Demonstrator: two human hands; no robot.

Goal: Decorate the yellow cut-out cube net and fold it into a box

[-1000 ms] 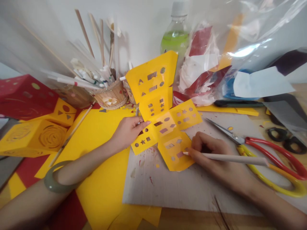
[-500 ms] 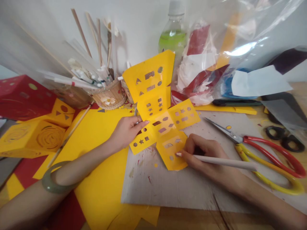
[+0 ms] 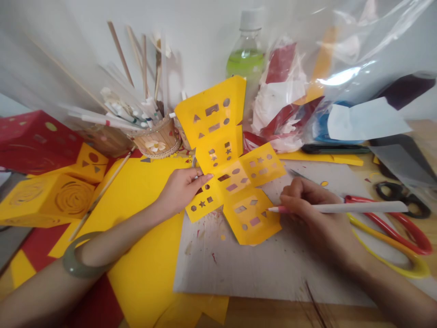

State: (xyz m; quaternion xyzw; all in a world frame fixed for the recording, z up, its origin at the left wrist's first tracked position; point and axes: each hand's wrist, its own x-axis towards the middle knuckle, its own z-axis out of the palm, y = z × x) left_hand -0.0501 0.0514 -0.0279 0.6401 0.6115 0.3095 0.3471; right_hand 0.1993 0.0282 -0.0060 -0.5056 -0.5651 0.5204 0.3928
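Note:
My left hand (image 3: 184, 187) pinches the left flap of a yellow paper box net (image 3: 221, 182) between thumb and fingers. The net is cross-shaped, creased into panels, and pierced with stars, hexagons, triangles and rectangles. Its upper panel tilts up toward the back. In my right hand (image 3: 312, 205) is a slim white pen-like tool (image 3: 358, 207), gripped as for writing. Its pinkish tip points left, close by a small triangular hole on the lowest panel; whether it touches the paper I cannot tell.
Scissors (image 3: 392, 232) with red and yellow handles lie partly behind my right hand on a grey board (image 3: 211, 273). Yellow sheets (image 3: 146, 273) lie to the left, beside red and yellow paper boxes (image 3: 44, 141). Behind stand a decorated cup (image 3: 157, 141) of sticks and a green bottle (image 3: 246, 59).
My right hand has moved right and slightly up with the pen-like tool, off the lowest panel's side, uncovering more of that panel. My left hand keeps its hold on the paper.

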